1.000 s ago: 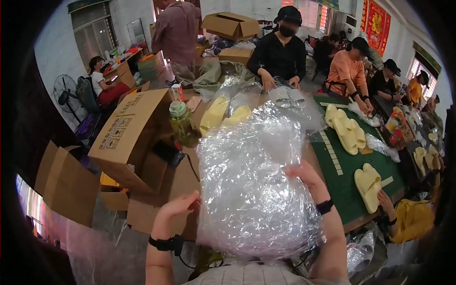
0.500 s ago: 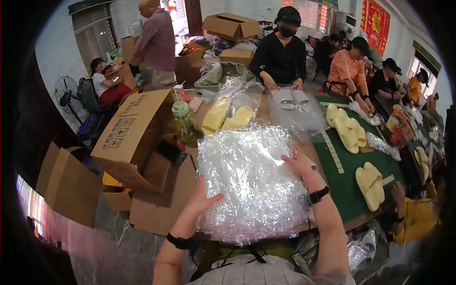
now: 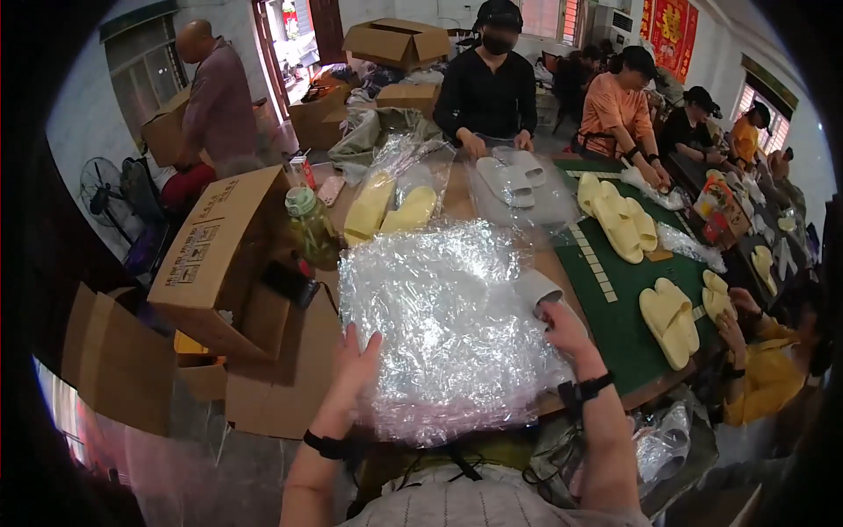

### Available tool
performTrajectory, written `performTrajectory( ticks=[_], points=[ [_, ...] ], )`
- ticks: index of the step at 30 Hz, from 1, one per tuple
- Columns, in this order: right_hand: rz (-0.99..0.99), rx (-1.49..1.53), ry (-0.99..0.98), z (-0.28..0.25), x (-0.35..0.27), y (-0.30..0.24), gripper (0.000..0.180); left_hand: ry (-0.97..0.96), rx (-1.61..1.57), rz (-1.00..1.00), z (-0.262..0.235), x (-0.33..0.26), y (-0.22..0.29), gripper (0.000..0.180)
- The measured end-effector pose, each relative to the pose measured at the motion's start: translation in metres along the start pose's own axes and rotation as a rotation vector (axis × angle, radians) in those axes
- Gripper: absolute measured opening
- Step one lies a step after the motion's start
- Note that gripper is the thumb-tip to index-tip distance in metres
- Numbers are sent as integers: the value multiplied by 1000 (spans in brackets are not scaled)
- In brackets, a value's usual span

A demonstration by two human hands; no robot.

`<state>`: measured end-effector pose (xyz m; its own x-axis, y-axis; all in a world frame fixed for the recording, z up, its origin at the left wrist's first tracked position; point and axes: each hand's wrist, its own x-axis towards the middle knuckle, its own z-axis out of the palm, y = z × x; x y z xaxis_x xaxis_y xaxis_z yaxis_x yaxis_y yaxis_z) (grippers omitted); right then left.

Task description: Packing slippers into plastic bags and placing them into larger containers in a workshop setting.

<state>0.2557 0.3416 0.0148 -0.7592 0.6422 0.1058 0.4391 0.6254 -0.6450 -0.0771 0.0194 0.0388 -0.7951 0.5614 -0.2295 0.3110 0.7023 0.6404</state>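
A stack of clear plastic bags [image 3: 448,342] lies on the table in front of me. My left hand [image 3: 356,362] rests along its left side, fingers spread and thumb up, holding nothing. At the stack's right edge my right hand [image 3: 569,332] has its fingers curled on a light grey slipper [image 3: 537,286]. That slipper's lower part is hidden by the hand and the plastic. Beyond the stack, a pair of yellow slippers [image 3: 409,209] lies with clear plastic. Across the table a person in black [image 3: 488,92] handles grey slippers [image 3: 507,181] in a clear bag.
An open cardboard box [image 3: 219,255] stands left, beside a green-lidded bottle [image 3: 309,220] and a dark device [image 3: 291,283]. Yellow slippers [image 3: 669,323] lie on a green mat [image 3: 606,338] to the right. A co-worker in yellow [image 3: 768,378] sits close at the right.
My right hand has come off the top of the bags and curled onto the grey slipper at their right edge. A person in the background has moved left and bent toward a carton.
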Motion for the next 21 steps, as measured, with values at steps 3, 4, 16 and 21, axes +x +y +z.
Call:
performTrajectory(
  ticks=[3, 4, 16, 21],
  points=[
    [-71, -161, 163, 25, 7, 20, 34, -12, 114, -7, 5, -1, 5, 88],
    [-42, -76, 197, 26, 9, 25, 28, -1, 155, 20, 9, 0, 4, 87],
    [215, -157, 876, -108, -35, -38, 36, 274, 13, 98, 13, -22, 14, 84],
    [-224, 280, 758, -94, -17, -158, 37, 411, 320, 596, -16, -39, 45, 81]
  ],
)
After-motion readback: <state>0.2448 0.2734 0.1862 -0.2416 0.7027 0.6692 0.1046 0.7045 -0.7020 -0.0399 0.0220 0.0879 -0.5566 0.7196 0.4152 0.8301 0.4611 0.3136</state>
